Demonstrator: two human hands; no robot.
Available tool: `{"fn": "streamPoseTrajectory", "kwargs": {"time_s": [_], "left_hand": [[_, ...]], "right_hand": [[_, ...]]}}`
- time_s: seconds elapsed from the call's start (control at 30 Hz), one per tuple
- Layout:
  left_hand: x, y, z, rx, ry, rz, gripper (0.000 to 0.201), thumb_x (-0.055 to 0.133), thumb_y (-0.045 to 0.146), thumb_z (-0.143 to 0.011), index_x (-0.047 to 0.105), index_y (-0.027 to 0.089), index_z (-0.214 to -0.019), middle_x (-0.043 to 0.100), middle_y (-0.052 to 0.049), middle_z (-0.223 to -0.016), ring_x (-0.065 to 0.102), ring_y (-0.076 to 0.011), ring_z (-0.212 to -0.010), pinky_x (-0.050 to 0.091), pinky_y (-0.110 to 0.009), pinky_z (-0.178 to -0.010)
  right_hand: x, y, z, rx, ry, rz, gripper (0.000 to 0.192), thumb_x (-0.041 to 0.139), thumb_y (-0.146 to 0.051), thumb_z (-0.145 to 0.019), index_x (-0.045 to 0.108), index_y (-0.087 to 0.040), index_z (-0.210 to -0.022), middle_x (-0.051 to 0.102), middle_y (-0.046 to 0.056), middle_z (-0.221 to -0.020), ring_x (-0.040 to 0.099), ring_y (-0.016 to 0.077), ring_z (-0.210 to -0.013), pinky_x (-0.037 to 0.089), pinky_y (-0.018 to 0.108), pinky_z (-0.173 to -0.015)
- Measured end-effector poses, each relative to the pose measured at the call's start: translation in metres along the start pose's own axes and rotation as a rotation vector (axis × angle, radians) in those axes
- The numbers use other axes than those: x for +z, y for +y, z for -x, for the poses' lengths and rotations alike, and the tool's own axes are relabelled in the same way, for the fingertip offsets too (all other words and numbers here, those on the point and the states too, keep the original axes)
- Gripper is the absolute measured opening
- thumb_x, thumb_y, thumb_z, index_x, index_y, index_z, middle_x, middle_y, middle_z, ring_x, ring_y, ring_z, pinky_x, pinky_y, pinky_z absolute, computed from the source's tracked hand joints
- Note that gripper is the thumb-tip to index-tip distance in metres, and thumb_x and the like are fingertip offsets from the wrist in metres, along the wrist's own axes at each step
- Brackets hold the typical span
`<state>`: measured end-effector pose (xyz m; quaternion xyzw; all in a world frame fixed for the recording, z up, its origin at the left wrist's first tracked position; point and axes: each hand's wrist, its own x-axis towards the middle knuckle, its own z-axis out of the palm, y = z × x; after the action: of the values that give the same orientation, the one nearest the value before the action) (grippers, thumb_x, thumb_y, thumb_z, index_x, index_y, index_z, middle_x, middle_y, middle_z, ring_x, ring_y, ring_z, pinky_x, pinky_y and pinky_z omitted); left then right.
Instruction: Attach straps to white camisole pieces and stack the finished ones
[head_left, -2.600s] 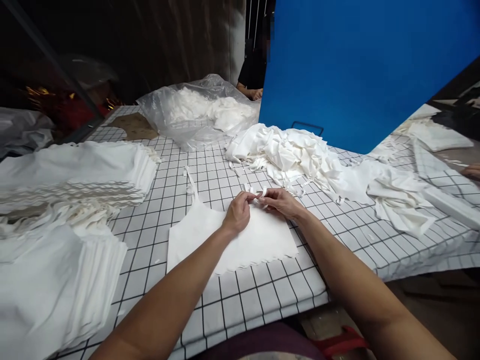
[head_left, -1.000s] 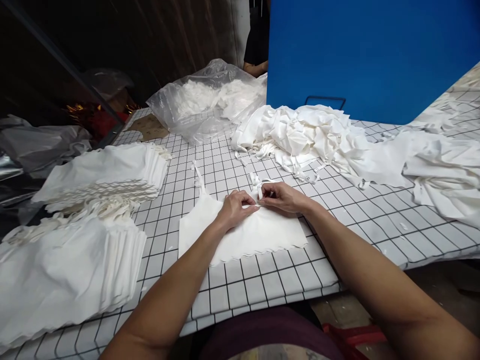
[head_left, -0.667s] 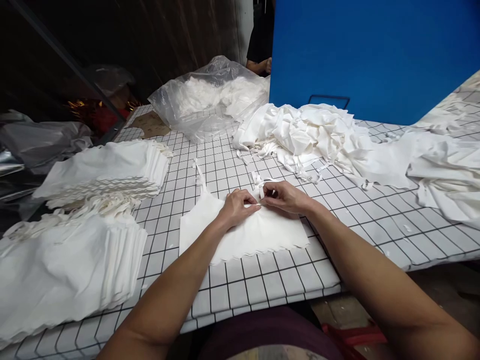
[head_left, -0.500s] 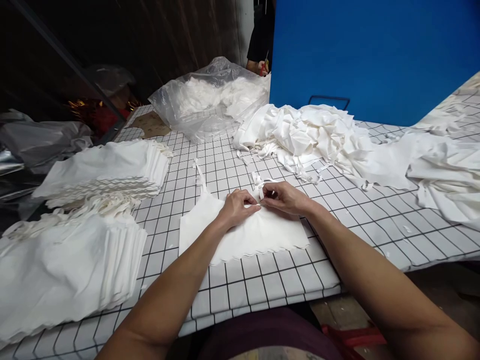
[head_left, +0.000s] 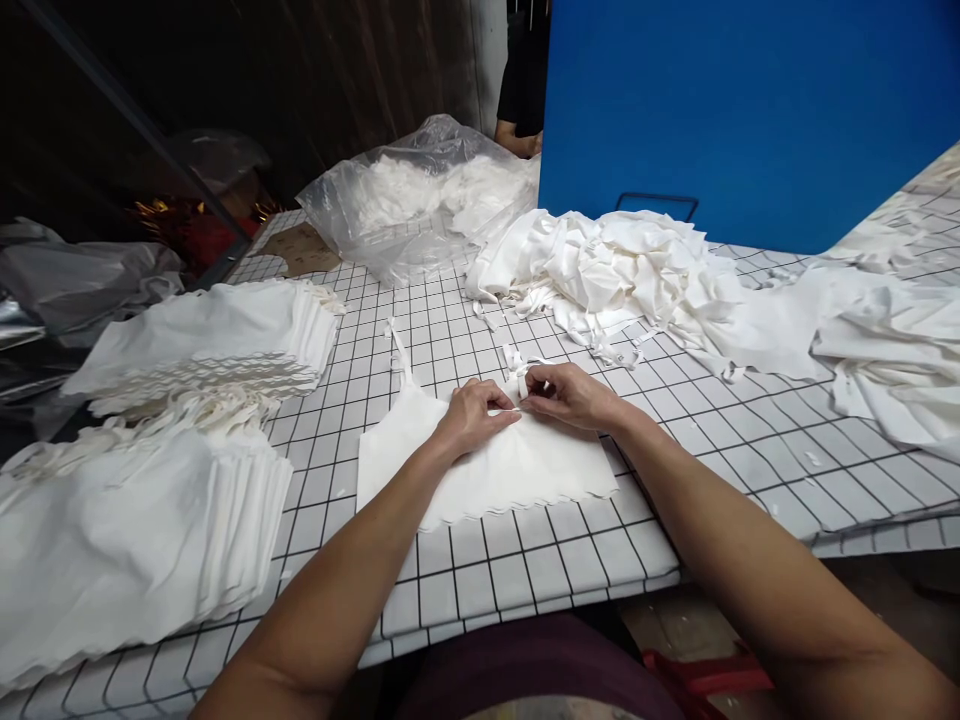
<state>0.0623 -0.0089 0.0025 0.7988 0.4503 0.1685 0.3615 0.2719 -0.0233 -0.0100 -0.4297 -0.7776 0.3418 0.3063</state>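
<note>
A small white garment piece (head_left: pixel 487 470) with a scalloped lower edge was laid flat on the grid-patterned table (head_left: pixel 465 590), close to the table's near edge. Its right strap (head_left: pixel 516 368) was pinched at the top edge of the piece by both hands: the left hand (head_left: pixel 472 415) was curled with its fingertips closed on the fabric, and the right hand (head_left: pixel 571 395) was closed on the same strap from the other side, the two sets of fingertips touching or nearly so. The heel of the left hand was rested on the garment piece. The other strap (head_left: pixel 400 355) was stretched away from the piece, flat on the table and untouched. To the left of the garment piece, a stack of folded white pieces (head_left: pixel 202 345) was seen, and a second, larger stack (head_left: pixel 127 540) was placed nearer to the table's front edge. Beyond the garment piece, a loose heap of white fabric (head_left: pixel 607 270) was spread, and farther back and to the left of the heap a clear plastic bag (head_left: pixel 420 195) filled with white material was set. Behind the heap a blue panel (head_left: pixel 750 110) was stood upright. More white cloth (head_left: pixel 892 350) was draped to the right of the heap. Another person's arm (head_left: pixel 520 143) was partly visible beyond the bag.
</note>
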Motion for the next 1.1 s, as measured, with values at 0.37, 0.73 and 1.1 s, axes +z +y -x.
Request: {"fn": "streamPoseTrajectory", "kwargs": {"time_s": [0.37, 0.73, 1.1], "left_hand": [[0.0009, -0.0038, -0.0005, 0.018, 0.000, 0.008, 0.010, 0.069, 0.028, -0.081, 0.066, 0.020, -0.075, 0.070, -0.002, -0.094, 0.056, -0.0217, -0.103, 0.043, -0.039, -0.096], [0.0004, -0.0031, -0.0009, 0.018, -0.002, -0.004, 0.009, 0.068, 0.028, -0.081, 0.067, 0.020, -0.076, 0.071, -0.003, -0.095, 0.056, -0.0231, -0.104, 0.044, -0.040, -0.096], [-0.0002, -0.0026, -0.0004, 0.025, -0.005, -0.015, 0.010, 0.068, 0.029, -0.082, 0.068, 0.020, -0.077, 0.071, -0.003, -0.094, 0.056, -0.0229, -0.102, 0.042, -0.041, -0.097]], "right_hand": [[-0.0010, 0.0016, 0.0010, -0.012, -0.004, 0.015, 0.014, 0.061, -0.025, -0.087, 0.054, -0.018, -0.077, 0.052, -0.002, -0.069, 0.045, 0.0100, -0.061, 0.036, 0.025, -0.059], [0.0007, 0.0038, 0.0008, -0.030, -0.010, -0.013, 0.011, 0.062, -0.024, -0.086, 0.055, -0.018, -0.080, 0.054, -0.002, -0.069, 0.047, 0.0108, -0.062, 0.037, 0.025, -0.060], [-0.0014, 0.0006, 0.0021, -0.023, -0.025, -0.025, 0.013, 0.063, -0.024, -0.086, 0.054, -0.018, -0.079, 0.054, -0.002, -0.067, 0.047, 0.0104, -0.060, 0.038, 0.025, -0.058]]}}
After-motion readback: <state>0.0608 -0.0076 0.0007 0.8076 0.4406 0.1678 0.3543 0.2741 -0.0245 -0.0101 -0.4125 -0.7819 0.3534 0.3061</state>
